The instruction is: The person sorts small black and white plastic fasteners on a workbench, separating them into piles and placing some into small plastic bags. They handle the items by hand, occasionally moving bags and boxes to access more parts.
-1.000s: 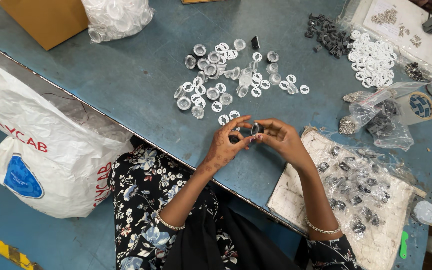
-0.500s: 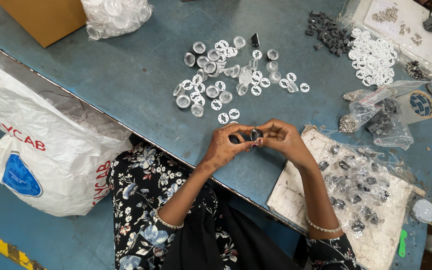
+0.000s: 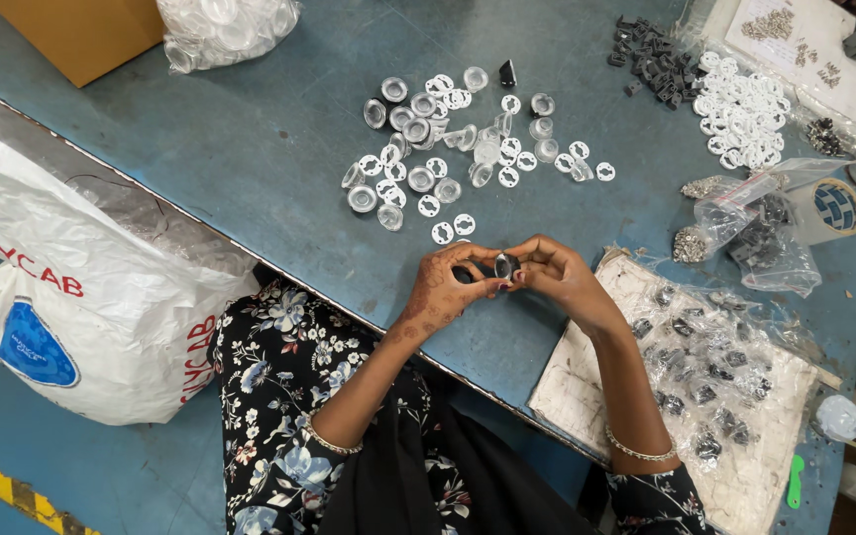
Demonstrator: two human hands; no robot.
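Currently mid-assembly: left hand and right hand both pinching small dark part above worktop. Next, likely needs clear cap from nearby pile.

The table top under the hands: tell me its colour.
The table top is blue-grey, scuffed and worn in places; the head view, the only one, shows it.

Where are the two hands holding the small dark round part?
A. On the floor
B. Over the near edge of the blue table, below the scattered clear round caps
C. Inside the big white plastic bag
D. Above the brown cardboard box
B: the left hand and right hand pinch the small dark round part together over the blue table, just below the scattered clear round caps.
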